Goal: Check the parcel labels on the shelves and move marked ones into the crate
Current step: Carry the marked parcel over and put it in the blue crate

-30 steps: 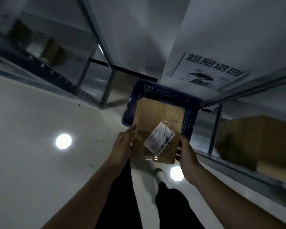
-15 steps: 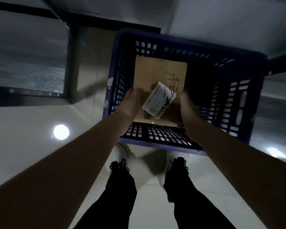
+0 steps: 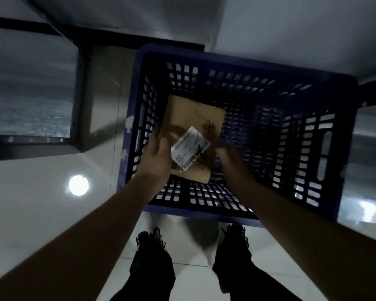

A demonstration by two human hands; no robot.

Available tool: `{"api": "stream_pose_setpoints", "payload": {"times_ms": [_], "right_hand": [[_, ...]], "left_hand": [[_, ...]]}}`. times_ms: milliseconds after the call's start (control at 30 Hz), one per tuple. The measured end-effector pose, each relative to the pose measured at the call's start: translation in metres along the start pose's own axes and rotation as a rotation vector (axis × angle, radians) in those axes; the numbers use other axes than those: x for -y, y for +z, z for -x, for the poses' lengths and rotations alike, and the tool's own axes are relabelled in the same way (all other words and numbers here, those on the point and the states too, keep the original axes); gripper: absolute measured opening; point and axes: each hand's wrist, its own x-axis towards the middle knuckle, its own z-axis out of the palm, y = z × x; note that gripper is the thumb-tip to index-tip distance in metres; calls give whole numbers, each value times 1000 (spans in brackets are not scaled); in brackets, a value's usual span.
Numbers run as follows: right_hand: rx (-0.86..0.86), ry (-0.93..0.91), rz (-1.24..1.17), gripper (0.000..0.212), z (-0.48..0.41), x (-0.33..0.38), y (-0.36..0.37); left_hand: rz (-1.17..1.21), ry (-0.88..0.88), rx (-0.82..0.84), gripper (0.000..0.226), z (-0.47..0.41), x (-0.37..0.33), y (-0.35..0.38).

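Observation:
A flat brown cardboard parcel (image 3: pixel 191 114) with a white printed label (image 3: pixel 189 148) and dark handwriting sits low inside the dark blue slotted crate (image 3: pixel 291 148), against its left side. My left hand (image 3: pixel 156 157) is at the parcel's left edge with its fingers stretched out, partly covering that edge. On the other side, my right hand (image 3: pixel 230 159) is a blur next to the parcel's lower right corner. Its grip cannot be made out.
The crate stands on a glossy pale floor under a white shelf board (image 3: pixel 291 29). A dark metal shelf post (image 3: pixel 80 94) stands to its left. My two black shoes (image 3: pixel 150 242) are just in front of the crate. A lamp reflection (image 3: pixel 78 185) shines on the floor.
The parcel has gone from above the crate down into it. My head has come closer over the crate, and both hands have sunk with the parcel, the left one loosening.

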Motion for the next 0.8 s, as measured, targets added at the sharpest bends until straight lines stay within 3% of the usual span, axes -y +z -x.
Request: {"api": "stream_pose_setpoints", "payload": {"times_ms": [67,167,500,600,800], "right_hand": [[-101,-76,-38,44,26,9,-4],[-127,-166,-60,49,73,31,-9],[-89,-521,-224,52,292,112,-15],[-100,-653,-271,54,398,128,-20],[-209,-890,-311,53,636,132,-27]], "left_hand": [[-143,152,15,68,32,-3,-10],[2,194,-39,83,72,-21,-22],[-93,647,89,75,263,-121,-80],[-130,782,28,74,362,-148,-110],[-158,1124,125,67,573,-177,-175]]}}
